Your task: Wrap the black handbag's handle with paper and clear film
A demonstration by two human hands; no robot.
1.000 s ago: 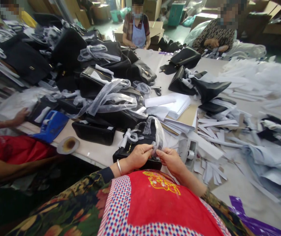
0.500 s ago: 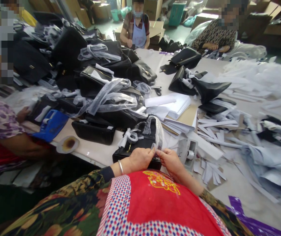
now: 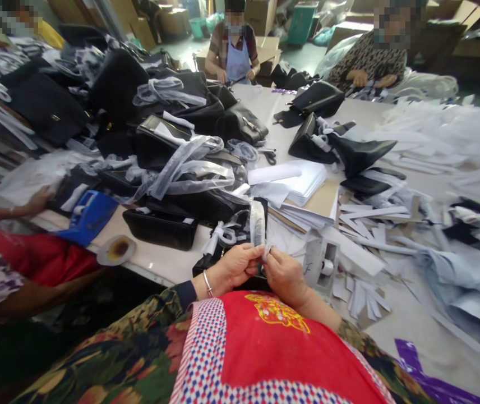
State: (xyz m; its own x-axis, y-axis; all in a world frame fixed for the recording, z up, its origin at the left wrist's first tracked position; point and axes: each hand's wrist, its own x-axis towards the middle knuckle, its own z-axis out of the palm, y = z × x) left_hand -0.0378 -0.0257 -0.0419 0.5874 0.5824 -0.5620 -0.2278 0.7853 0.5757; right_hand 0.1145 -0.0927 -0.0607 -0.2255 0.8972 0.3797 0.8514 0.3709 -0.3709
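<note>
1. The black handbag right at the near table edge looks like smooth, slightly shiny leather-type stuff, boxy and stiff. Its handle stands up as a narrow arch wrapped in crinkly, see-through plastic film.
2. More black bags are heaped behind it, draped in the same cloudy plastic. Flat white paper sheets sit stacked to the right, and cut white paper strips are scattered all over the pale table.
3. Left hand: fingers curled in tight, thumb and fingertips pinching the wrap at the base of the handle. There's a thin metal bangle on that wrist.
4. Right hand: also closed into a pinch on the same bit of wrap, fingertips meeting the left hand's just above the bag.
5. A small white tape dispenser sits just beside the right hand.
</note>
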